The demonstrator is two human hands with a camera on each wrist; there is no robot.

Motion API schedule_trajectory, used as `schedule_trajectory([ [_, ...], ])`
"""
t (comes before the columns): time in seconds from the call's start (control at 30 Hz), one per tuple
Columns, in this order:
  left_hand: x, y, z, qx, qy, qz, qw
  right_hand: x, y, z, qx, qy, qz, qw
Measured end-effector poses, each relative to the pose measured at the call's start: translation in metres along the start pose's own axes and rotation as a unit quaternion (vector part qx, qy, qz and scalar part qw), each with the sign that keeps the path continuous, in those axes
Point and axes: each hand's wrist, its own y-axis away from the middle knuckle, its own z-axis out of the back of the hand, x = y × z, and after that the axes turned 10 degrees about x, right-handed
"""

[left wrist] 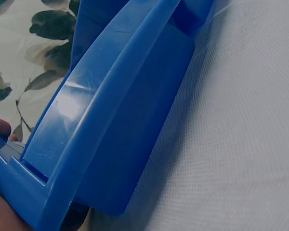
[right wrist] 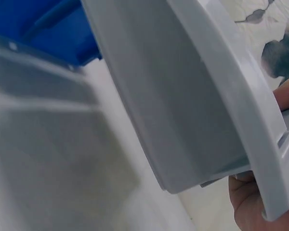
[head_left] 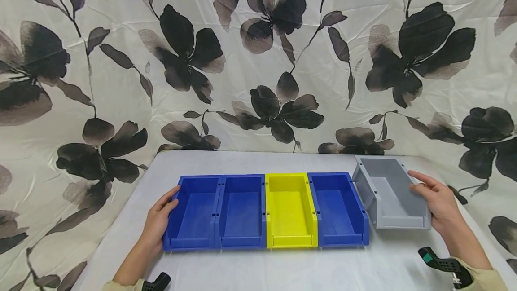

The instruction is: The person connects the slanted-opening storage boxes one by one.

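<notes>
Three blue bins and one yellow bin (head_left: 291, 208) stand side by side in a row on the white table. My left hand (head_left: 155, 221) grips the outer side wall of the leftmost blue bin (head_left: 191, 212); in the left wrist view, fingers show on both sides of its rim. At the row's right end is another blue bin (head_left: 339, 205), with a grey bin (head_left: 404, 222) beside it, set farther back and tilted. My right hand (head_left: 438, 205) holds that grey bin by its right wall, fingers over the rim. The bins' insides hold nothing visible.
The second blue bin (head_left: 243, 210) sits between the leftmost one and the yellow bin. A white cloth covers the table (head_left: 258, 269). Behind it hangs a floral curtain (head_left: 339, 84). Black wrist devices sit on both forearms.
</notes>
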Motion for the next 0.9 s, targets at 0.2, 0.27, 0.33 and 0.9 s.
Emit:
schedule_trajectory([
  [0.2,-0.0005,0.0012,0.0021,0.0,0.002,-0.005,1.0,-0.0005,-0.0025,-0.0023,0.007,0.002,0.009,0.9999],
  [0.27,-0.0001,0.0016,0.0024,0.0,0.002,-0.005,1.0,-0.0007,-0.0037,-0.0022,0.009,0.024,0.01,0.9996],
  [0.33,0.0009,0.0018,0.0022,0.0,0.003,-0.006,1.0,-0.0007,-0.0049,-0.0015,0.009,0.051,0.014,0.9985],
  [0.9,0.0005,0.0031,0.0017,0.001,0.007,-0.004,1.0,-0.0021,-0.001,0.0059,0.03,-0.017,0.049,0.9982],
])
